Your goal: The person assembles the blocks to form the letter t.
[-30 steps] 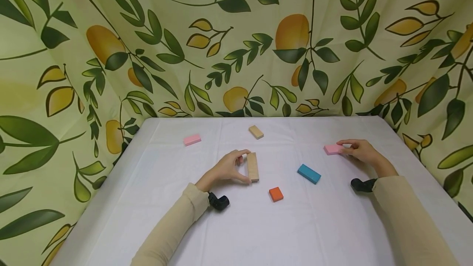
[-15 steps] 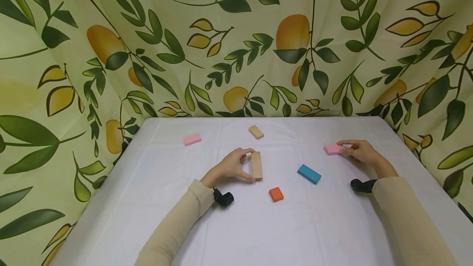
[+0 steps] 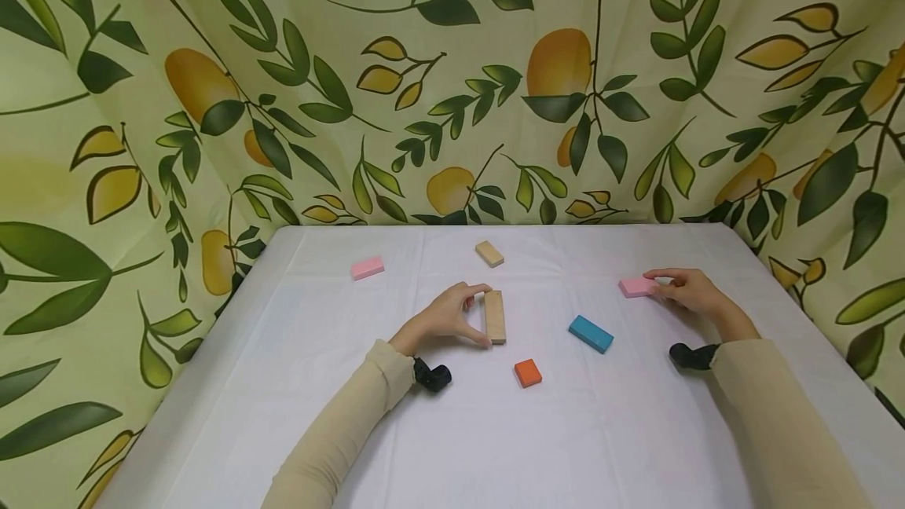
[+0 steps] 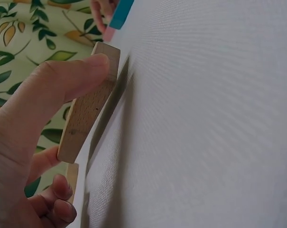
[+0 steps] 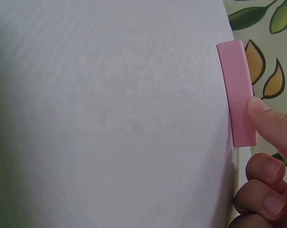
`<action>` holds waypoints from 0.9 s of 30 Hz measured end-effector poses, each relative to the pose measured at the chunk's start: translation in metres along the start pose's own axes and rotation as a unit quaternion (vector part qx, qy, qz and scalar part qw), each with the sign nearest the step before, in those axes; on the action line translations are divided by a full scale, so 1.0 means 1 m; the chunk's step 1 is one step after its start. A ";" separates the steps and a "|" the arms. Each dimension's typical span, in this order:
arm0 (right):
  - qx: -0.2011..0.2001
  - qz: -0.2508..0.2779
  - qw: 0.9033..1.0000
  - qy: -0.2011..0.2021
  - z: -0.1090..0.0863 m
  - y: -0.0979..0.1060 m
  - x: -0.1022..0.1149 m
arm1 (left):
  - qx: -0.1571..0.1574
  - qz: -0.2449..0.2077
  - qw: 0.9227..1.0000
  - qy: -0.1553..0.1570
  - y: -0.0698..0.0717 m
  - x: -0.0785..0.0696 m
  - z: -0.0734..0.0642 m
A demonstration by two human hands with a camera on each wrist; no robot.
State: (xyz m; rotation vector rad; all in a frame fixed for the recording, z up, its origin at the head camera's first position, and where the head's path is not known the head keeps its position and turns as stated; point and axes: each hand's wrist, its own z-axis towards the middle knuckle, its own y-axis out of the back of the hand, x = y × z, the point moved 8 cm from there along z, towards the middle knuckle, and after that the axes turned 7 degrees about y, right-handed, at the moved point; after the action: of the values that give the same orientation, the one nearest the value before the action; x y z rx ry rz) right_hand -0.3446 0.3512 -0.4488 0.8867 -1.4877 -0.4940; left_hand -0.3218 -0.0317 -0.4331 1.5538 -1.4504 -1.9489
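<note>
My left hand (image 3: 452, 315) pinches a plain wooden block (image 3: 495, 317) by its ends near the middle of the table. In the left wrist view the thumb lies on one end of that wooden block (image 4: 88, 111), an index fingertip shows at the other, and a shadow falls on the cloth alongside. Over to the right, my right hand (image 3: 689, 291) holds a pink block (image 3: 635, 287). The right wrist view shows the thumb against the edge of this pink block (image 5: 238, 92), other fingers curled below; the index finger is hidden there.
Between the hands lie a blue block (image 3: 591, 334) and a small orange block (image 3: 527, 373). Farther back are a smaller wooden block (image 3: 489, 253) and a second pink block (image 3: 368, 268). A leaf-patterned curtain (image 3: 488, 45) surrounds the white-covered table (image 3: 495, 446).
My left hand has moved slightly to the right, taking the wooden block along. The right hand and its pink block stay where they were.
</note>
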 end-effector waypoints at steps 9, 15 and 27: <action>0.000 0.004 1.000 -0.007 -0.001 -0.001 0.000 | 0.005 0.016 1.000 0.010 -0.002 0.005 0.005; 0.001 0.002 1.000 -0.006 -0.001 -0.001 -0.001 | 0.006 0.025 1.000 0.012 -0.002 0.007 0.007; 0.000 0.000 1.000 -0.006 0.000 0.000 -0.001 | 0.022 0.039 0.999 0.022 -0.004 0.012 0.011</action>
State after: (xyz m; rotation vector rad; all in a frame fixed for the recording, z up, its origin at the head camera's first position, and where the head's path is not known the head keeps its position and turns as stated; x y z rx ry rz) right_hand -0.3447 0.3516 -0.4496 0.8850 -1.4986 -0.5005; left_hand -0.3343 -0.0323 -0.4437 1.5237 -1.5212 -1.8396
